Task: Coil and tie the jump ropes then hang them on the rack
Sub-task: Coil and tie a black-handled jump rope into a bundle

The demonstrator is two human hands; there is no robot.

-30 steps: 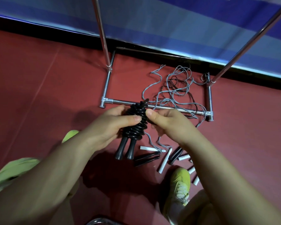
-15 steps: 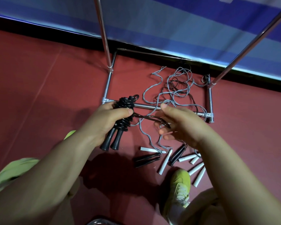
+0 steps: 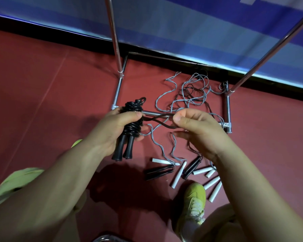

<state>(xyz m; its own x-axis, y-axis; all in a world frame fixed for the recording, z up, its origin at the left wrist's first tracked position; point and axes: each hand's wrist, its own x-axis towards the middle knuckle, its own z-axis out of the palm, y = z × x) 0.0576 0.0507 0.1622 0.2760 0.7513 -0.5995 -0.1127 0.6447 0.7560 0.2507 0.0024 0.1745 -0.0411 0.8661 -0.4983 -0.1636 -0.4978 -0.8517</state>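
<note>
My left hand grips a black jump rope wound in tight coils round its two black handles, which point down toward me. A doubled loose end of black cord runs right from the coil to my right hand, which pinches it between thumb and forefinger. Both hands hover above the chrome base bar of the rack. On the red floor lie tangled grey ropes with white handles and other black handles.
The rack's two chrome uprights rise at the centre and right, before a blue and white wall banner. My yellow-green shoe stands beside the loose handles. Green trouser fabric shows at the lower left.
My left hand has carried the coiled rope left and a little lower. My right hand has drawn a loose doubled end out of the coil to the right and now pinches it.
</note>
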